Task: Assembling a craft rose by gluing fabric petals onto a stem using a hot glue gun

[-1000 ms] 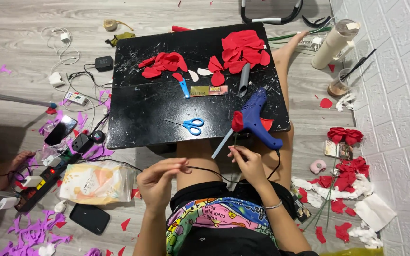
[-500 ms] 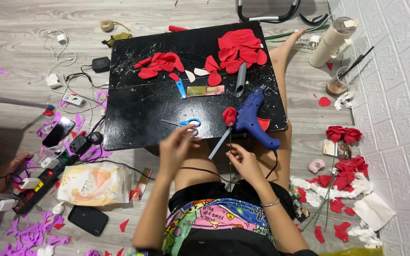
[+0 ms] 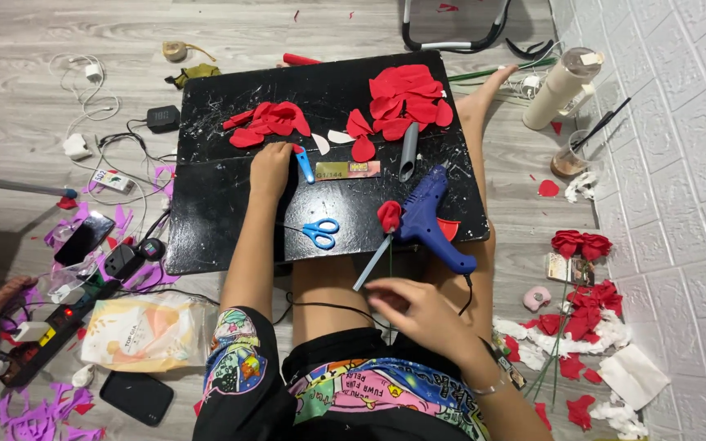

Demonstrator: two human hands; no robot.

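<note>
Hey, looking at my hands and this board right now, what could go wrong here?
1. The glue gun rests on the board right beside the rose whose stem your right hand holds; its nozzle may burn you or smear glue.
2. Its cord crosses your lap and could snag.
3. Your left hand reaches for petals close to the scissors.
</note>
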